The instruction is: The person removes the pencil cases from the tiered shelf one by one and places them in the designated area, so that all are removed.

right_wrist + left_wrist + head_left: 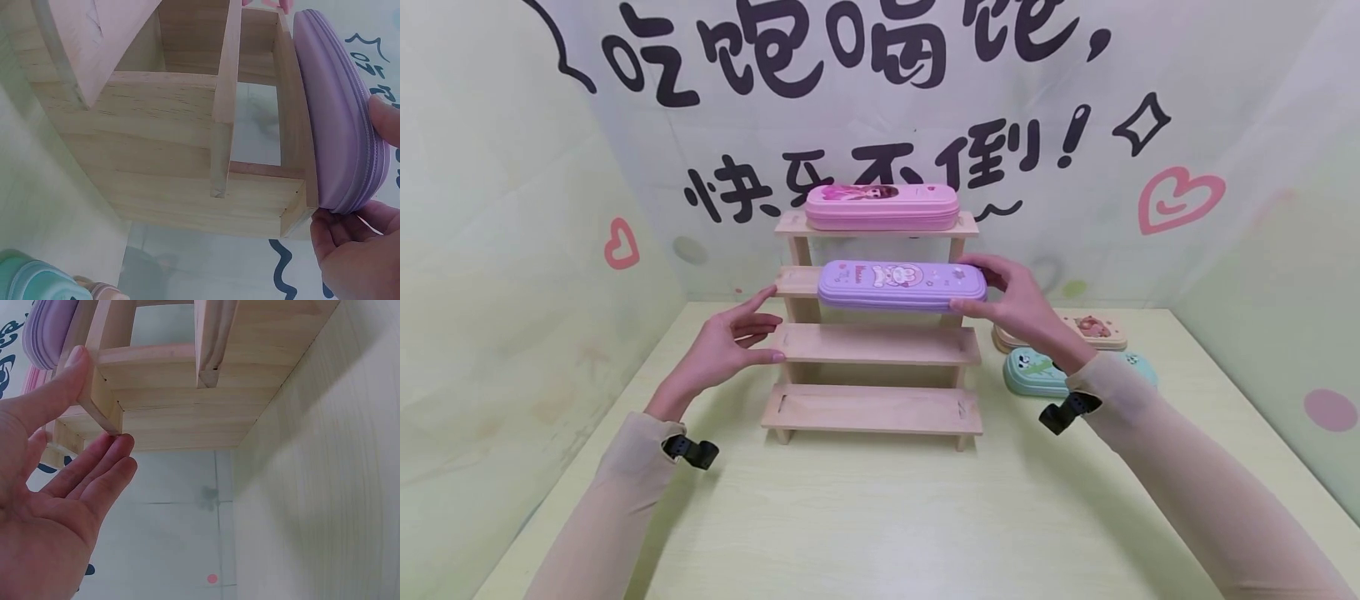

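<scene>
A purple pencil case (902,285) with a cartoon print lies along the second-highest step of a stepped wooden rack (876,343). My right hand (1011,296) grips its right end, thumb at the front and fingers behind. In the right wrist view the purple case (340,112) sits against the board, its zipper side toward the thumb. My left hand (722,346) holds the rack's left end, thumb on one board's edge and fingers at its far side, as the left wrist view shows. On the top step rests a pink pencil case (883,218).
To the right of the rack, a mint-green pencil case (1033,375) and a beige one (1112,342) lie on the table (865,517), partly behind my right forearm. A printed backdrop (880,108) stands behind the rack, with side walls left and right.
</scene>
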`<state>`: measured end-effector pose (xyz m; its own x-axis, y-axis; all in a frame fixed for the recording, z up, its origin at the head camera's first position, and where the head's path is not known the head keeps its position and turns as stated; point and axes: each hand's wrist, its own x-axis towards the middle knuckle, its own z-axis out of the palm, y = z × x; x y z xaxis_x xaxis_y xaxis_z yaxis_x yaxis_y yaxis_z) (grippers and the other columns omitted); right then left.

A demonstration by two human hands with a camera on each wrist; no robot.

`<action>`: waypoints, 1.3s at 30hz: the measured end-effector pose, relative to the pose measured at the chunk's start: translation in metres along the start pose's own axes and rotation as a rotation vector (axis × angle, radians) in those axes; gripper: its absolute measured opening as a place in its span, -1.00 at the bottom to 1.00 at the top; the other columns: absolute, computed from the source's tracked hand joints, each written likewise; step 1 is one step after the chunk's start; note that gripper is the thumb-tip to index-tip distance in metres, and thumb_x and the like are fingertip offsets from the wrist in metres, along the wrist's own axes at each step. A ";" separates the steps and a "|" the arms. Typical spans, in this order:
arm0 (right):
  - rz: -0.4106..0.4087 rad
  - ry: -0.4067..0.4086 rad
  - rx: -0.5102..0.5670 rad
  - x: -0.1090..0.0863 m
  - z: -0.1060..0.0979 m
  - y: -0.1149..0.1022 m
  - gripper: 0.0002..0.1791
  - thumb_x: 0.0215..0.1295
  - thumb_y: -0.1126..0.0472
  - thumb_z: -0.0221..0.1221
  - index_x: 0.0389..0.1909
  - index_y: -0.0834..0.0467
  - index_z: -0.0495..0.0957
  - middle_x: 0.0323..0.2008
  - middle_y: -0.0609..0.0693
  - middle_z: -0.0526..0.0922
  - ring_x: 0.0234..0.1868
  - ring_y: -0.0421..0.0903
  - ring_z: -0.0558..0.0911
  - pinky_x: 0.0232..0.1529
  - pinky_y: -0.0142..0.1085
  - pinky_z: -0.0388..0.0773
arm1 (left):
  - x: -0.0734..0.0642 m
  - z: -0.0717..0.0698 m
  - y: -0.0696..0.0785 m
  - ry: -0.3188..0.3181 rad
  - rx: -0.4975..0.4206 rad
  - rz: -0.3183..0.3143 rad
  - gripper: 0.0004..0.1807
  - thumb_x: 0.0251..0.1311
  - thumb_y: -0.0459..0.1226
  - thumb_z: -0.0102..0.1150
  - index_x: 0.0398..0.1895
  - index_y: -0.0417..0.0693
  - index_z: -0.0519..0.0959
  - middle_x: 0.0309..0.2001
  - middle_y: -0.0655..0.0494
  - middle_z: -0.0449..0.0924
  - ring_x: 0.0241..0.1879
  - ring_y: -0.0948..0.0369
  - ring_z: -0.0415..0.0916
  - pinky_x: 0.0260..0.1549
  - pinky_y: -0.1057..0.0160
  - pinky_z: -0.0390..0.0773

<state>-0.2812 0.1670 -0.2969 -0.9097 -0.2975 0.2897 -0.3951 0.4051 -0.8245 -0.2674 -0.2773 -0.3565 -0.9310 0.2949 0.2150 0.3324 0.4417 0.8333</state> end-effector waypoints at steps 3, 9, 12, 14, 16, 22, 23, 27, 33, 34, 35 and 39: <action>-0.001 0.002 -0.001 -0.005 -0.002 0.001 -0.23 0.30 0.18 0.48 0.48 0.24 0.42 0.35 0.15 0.52 0.30 0.08 0.51 0.37 -0.08 0.45 | 0.000 0.000 0.000 -0.002 0.010 -0.001 0.15 0.06 -0.34 0.65 0.67 0.36 0.20 0.26 -0.15 0.61 0.27 -0.04 0.56 0.30 0.16 0.55; -0.006 0.002 -0.015 -0.018 -0.009 0.002 -0.23 0.31 0.14 0.47 0.49 0.22 0.41 0.35 0.12 0.51 0.34 0.08 0.49 0.45 0.04 0.39 | -0.001 0.000 -0.001 0.001 0.005 0.002 0.14 0.05 -0.34 0.66 0.67 0.36 0.21 0.25 -0.13 0.62 0.26 -0.03 0.56 0.29 0.16 0.56; -0.011 0.007 -0.021 -0.026 -0.013 0.002 -0.23 0.30 0.14 0.47 0.48 0.21 0.42 0.35 0.11 0.51 0.34 0.08 0.48 0.46 0.00 0.38 | -0.001 0.000 -0.001 0.001 -0.003 0.009 0.14 0.05 -0.35 0.66 0.67 0.34 0.22 0.25 -0.13 0.62 0.26 -0.03 0.57 0.28 0.16 0.57; -0.021 0.013 -0.024 -0.031 -0.016 0.002 -0.23 0.30 0.15 0.47 0.48 0.21 0.42 0.35 0.12 0.52 0.33 0.08 0.49 0.43 -0.12 0.41 | -0.001 0.000 -0.001 0.001 -0.009 0.017 0.13 0.06 -0.35 0.65 0.67 0.33 0.22 0.24 -0.14 0.62 0.26 -0.03 0.57 0.29 0.14 0.57; -0.030 0.015 -0.023 -0.035 -0.019 0.003 -0.25 0.31 0.16 0.47 0.47 0.21 0.43 0.34 0.11 0.52 0.31 0.06 0.49 0.37 -0.30 0.43 | -0.001 0.000 -0.001 0.000 -0.016 0.024 0.12 0.07 -0.36 0.64 0.67 0.33 0.22 0.24 -0.14 0.62 0.26 -0.03 0.57 0.30 0.11 0.56; -0.042 0.028 -0.016 -0.051 -0.028 0.011 -0.27 0.31 0.22 0.46 0.46 0.22 0.43 0.32 0.13 0.52 0.31 0.06 0.49 0.22 -0.57 0.44 | -0.001 0.000 -0.003 -0.001 -0.024 0.031 0.12 0.08 -0.36 0.64 0.67 0.33 0.23 0.25 -0.14 0.62 0.26 -0.03 0.57 0.31 0.07 0.56; -0.045 0.031 -0.018 -0.053 -0.030 0.012 -0.27 0.30 0.23 0.46 0.46 0.23 0.43 0.32 0.13 0.52 0.31 0.05 0.49 0.22 -0.58 0.44 | -0.001 0.000 -0.003 -0.001 -0.025 0.032 0.12 0.08 -0.36 0.64 0.67 0.33 0.22 0.25 -0.14 0.62 0.26 -0.03 0.57 0.30 0.08 0.56; -0.057 0.050 -0.015 -0.066 -0.037 0.019 -0.29 0.29 0.29 0.46 0.44 0.24 0.45 0.27 0.11 0.54 0.26 -0.03 0.51 0.20 -0.60 0.46 | -0.001 0.000 -0.003 -0.001 -0.035 0.036 0.13 0.06 -0.38 0.64 0.67 0.31 0.23 0.24 -0.16 0.62 0.26 -0.04 0.57 0.31 0.07 0.56; -0.122 0.047 0.010 -0.085 -0.050 0.030 -0.30 0.27 0.41 0.44 0.42 0.26 0.45 0.21 0.08 0.55 0.18 -0.14 0.55 0.09 -0.57 0.55 | -0.001 0.000 -0.002 0.000 -0.037 0.039 0.12 0.06 -0.38 0.64 0.67 0.29 0.23 0.24 -0.17 0.62 0.26 -0.05 0.57 0.29 0.08 0.57; -0.139 0.045 0.013 -0.088 -0.053 0.032 -0.30 0.26 0.44 0.43 0.43 0.28 0.45 0.21 0.08 0.55 0.17 -0.15 0.55 0.08 -0.57 0.56 | -0.001 0.001 -0.002 0.000 -0.036 0.038 0.12 0.06 -0.38 0.64 0.67 0.29 0.23 0.24 -0.17 0.62 0.26 -0.05 0.57 0.28 0.12 0.57; -0.150 0.045 0.021 -0.092 -0.055 0.034 -0.30 0.25 0.47 0.43 0.42 0.29 0.45 0.20 0.07 0.55 0.16 -0.15 0.56 0.07 -0.57 0.56 | -0.001 0.001 -0.003 0.000 -0.033 0.036 0.12 0.06 -0.38 0.64 0.67 0.29 0.23 0.24 -0.17 0.62 0.26 -0.05 0.56 0.28 0.13 0.57; -0.179 0.048 0.031 -0.105 -0.063 0.042 -0.27 0.21 0.56 0.40 0.42 0.34 0.43 0.19 0.03 0.56 0.13 -0.15 0.57 0.09 -0.57 0.55 | -0.001 0.001 -0.003 0.000 -0.022 0.032 0.12 0.08 -0.37 0.64 0.67 0.31 0.22 0.24 -0.16 0.62 0.27 -0.05 0.56 0.29 0.10 0.56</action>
<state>-0.2101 0.2696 -0.3312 -0.8304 -0.3207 0.4556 -0.5479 0.3218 -0.7722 -0.2676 -0.2782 -0.3601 -0.9199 0.3087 0.2418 0.3586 0.4129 0.8372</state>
